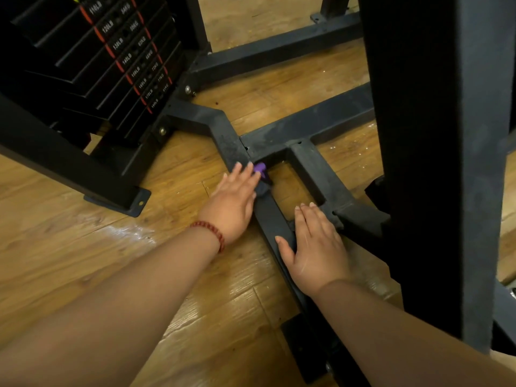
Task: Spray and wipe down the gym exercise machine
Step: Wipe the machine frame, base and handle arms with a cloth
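Observation:
The machine's black steel base frame (307, 129) lies on the wooden floor, dusty on its upper faces. My left hand (236, 202), with a red bead bracelet at the wrist, presses a purple cloth (262, 174) flat onto the frame's left rail near an inner corner. Only the cloth's purple tip and a dark fold show past my fingers. My right hand (315, 247) rests flat and spread on the same rail closer to me, holding nothing. No spray bottle is in view.
A black weight stack (131, 60) with red-marked labels stands at the upper left. A thick black upright post (435, 152) fills the right side. A slanted black leg with a foot plate (131, 202) sits left of my hands. Wet streaks shine on the floor (125, 233).

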Available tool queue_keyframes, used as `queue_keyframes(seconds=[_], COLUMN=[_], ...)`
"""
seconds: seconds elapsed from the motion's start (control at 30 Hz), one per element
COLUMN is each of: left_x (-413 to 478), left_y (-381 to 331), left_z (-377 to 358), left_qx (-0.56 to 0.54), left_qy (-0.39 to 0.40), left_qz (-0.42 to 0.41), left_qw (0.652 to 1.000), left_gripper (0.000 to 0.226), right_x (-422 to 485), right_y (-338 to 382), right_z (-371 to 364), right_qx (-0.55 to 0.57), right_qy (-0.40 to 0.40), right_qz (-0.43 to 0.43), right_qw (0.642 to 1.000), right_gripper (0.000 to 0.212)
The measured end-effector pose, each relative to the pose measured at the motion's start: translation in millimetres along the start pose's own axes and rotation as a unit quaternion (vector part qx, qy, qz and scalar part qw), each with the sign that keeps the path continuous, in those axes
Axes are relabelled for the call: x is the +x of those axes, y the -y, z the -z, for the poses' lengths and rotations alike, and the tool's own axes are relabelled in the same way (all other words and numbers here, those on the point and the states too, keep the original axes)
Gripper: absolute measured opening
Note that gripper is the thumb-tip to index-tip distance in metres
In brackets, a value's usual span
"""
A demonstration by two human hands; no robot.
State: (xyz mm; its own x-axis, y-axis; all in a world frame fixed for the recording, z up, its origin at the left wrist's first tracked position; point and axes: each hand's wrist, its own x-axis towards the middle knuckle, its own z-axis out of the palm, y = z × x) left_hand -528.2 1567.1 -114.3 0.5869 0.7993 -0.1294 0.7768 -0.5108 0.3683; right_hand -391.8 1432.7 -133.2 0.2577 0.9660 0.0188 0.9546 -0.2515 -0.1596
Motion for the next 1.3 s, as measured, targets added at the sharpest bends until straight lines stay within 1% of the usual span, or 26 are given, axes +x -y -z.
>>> queue_keyframes(seconds=[0.07, 0.1, 0.13, 0.23, 0.3, 0.33, 0.47, 0.57, 0.63, 0.7, 0.8, 0.9, 1.03, 1.17, 1.23, 1.27, 1.3], left_x=[17.4, 16.2, 9.4, -26.1, -25.8, -15.8, 47.3, 90.5, 101.8, 96.6, 69.6, 61.2, 65.3, 72.6, 82.9, 89.2, 95.6], left_y=[-6.3, -11.1, -15.3, -23.6, -17.5, -13.5, 1.3, 17.6, 25.3, 24.4, 18.6, 24.9, 26.6, 29.8, 34.8, 37.2, 40.0], left_z=[3.8, 3.5, 2.0, -2.3, -2.2, 0.0, 9.7, 27.3, 39.4, 39.9, 28.0, 21.9, 21.6, 22.2, 28.7, 32.5, 35.8], left_qx=[-0.009, -0.010, -0.011, -0.009, 0.008, 0.020, 0.042, 0.040, 0.032, 0.012, 0.003, 0.014, 0.015, 0.031, 0.050, 0.062, 0.075], left_qy=[-0.021, -0.026, -0.026, 0.003, 0.014, 0.012, -0.013, -0.003, 0.008, -0.001, -0.024, -0.018, -0.022, -0.012, 0.000, 0.006, 0.012], left_qz=[0.065, 0.077, 0.074, 0.025, 0.011, 0.016, 0.105, 0.169, 0.189, 0.180, 0.131, 0.092, 0.090, 0.090, 0.086, 0.085, 0.087], left_qw=[0.998, 0.997, 0.997, 1.000, 1.000, 1.000, 0.994, 0.985, 0.981, 0.984, 0.991, 0.996, 0.996, 0.995, 0.995, 0.994, 0.993], left_gripper=[0.051, 0.052, 0.053, 0.055, 0.053, 0.052, 0.052, 0.052, 0.053, 0.053, 0.053, 0.053, 0.051, 0.051, 0.052, 0.052, 0.052], right_x=[1.0, 1.1, 1.4, 1.3, 1.0, 1.2, 3.1, 4.0, 4.5, 5.1, 4.8, 5.7, 6.4, 22.0, 36.5, 40.5, 42.3], right_y=[-1.2, -1.7, -2.0, -1.7, 0.9, 2.8, 10.3, 9.5, 9.0, 8.8, 10.1, 11.1, 15.1, 34.6, 44.7, 48.3, 50.0], right_z=[-1.9, -2.5, -2.6, -3.4, -4.3, -5.7, -9.9, -11.3, -10.5, -9.6, -6.6, -4.1, 3.5, 11.4, 13.1, 12.5, 10.7], right_qx=[-0.004, -0.003, -0.002, -0.007, -0.017, -0.022, -0.041, -0.041, -0.040, -0.031, -0.027, -0.010, 0.002, -0.004, 0.033, 0.053, 0.063], right_qy=[-0.007, -0.009, -0.012, -0.017, -0.019, -0.023, -0.026, -0.013, -0.004, 0.003, 0.023, 0.049, 0.083, 0.054, 0.064, 0.078, 0.075], right_qz=[0.001, 0.002, 0.003, 0.002, -0.003, -0.006, -0.023, -0.024, -0.023, -0.027, -0.030, -0.040, -0.024, -0.037, -0.009, -0.003, -0.005], right_qw=[1.000, 1.000, 1.000, 1.000, 1.000, 0.999, 0.999, 0.999, 0.999, 0.999, 0.999, 0.998, 0.996, 0.998, 0.997, 0.996, 0.995], right_gripper=[0.068, 0.068, 0.068, 0.067, 0.067, 0.067, 0.068, 0.069, 0.069, 0.069, 0.069, 0.069, 0.072, 0.067, 0.068, 0.068, 0.068])
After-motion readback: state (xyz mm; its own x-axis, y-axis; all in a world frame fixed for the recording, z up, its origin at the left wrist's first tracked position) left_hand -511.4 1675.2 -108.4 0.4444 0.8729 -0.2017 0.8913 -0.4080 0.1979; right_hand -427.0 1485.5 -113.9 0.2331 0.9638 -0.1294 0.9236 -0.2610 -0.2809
